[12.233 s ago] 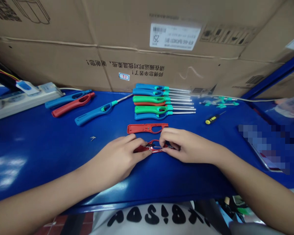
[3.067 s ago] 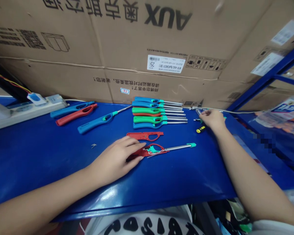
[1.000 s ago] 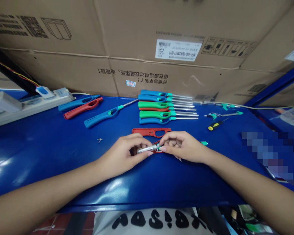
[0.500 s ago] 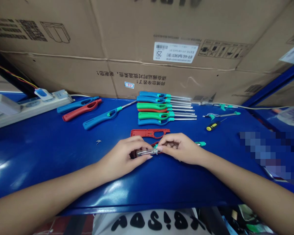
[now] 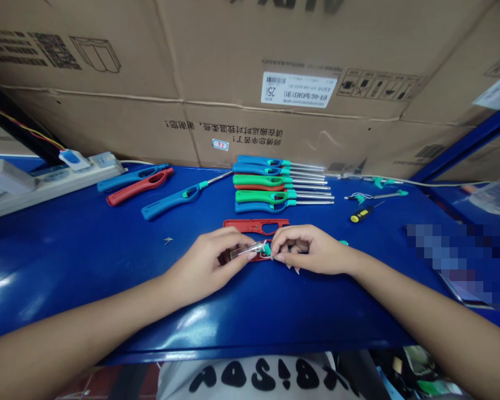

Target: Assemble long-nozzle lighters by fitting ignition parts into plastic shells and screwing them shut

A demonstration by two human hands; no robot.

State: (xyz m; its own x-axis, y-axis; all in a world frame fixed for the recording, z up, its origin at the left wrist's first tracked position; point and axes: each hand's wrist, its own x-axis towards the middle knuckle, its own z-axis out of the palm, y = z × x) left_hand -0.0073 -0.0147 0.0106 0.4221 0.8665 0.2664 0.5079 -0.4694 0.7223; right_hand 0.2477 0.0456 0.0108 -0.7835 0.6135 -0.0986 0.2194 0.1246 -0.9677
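Observation:
My left hand [image 5: 210, 256] pinches a clear tubular lighter fuel tank [image 5: 245, 251] between thumb and fingers, its right end tilted slightly up. Just right of the tank is a teal trigger piece [image 5: 267, 249] with a thin white wire [image 5: 268, 256] beside it. The closed thumb and forefinger of my right hand [image 5: 314, 249] meet at this wire. Under the hands lies a red lighter half-shell [image 5: 258, 258], mostly covered. Behind it rests another red half-shell [image 5: 250, 226], its inner side up. A teal rod tip [image 5: 344, 243] shows behind my right wrist.
Several gas lighters [image 5: 260, 180] lie stacked at the back, with a blue lighter [image 5: 170, 203] and red shell [image 5: 139, 188] to their left. Small screws [image 5: 169, 240] lie left. A yellow-black screwdriver [image 5: 361, 215] and loose rod assembly [image 5: 383, 194] are right. A power strip [image 5: 58, 183] borders the left.
The fuel tank has tilted so its right end is higher. My right hand has shifted slightly right, away from the tank, and the teal trigger piece shows more fully.

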